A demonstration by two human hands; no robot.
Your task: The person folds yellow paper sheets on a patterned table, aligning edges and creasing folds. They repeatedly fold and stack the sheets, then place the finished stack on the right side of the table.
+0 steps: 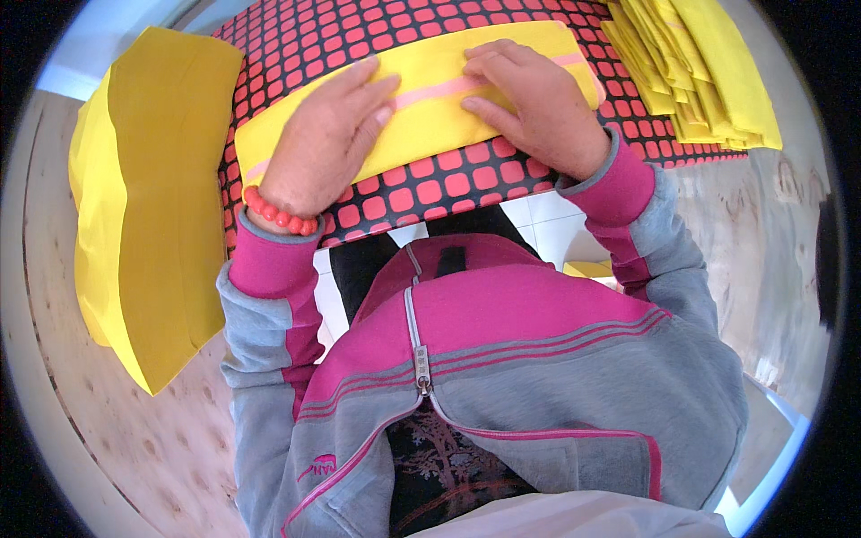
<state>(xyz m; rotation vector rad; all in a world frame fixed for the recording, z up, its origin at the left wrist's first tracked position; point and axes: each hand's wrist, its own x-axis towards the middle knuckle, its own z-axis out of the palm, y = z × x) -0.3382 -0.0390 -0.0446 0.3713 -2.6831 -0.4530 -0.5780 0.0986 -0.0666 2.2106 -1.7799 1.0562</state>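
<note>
A long yellow folded piece, apparently cloth (421,125), lies flat and slightly slanted in front of me, with a pink stripe along its length. My left hand (327,134) rests on its left part, fingers stretched out toward the middle; a red bead bracelet (280,215) circles that wrist. On the right part lies my right hand (543,103), its fingers lightly bent and the thumb held apart. Neither hand grips anything; both palms face down on the yellow piece. The cloth's surface under the palms is hidden.
A red-and-black patterned cover (439,184) lies under the yellow piece. At the left, a large yellow sheet (170,197) hangs over the edge onto a pale wooden surface (152,439). Several folded yellow pieces (717,72) are stacked at the far right.
</note>
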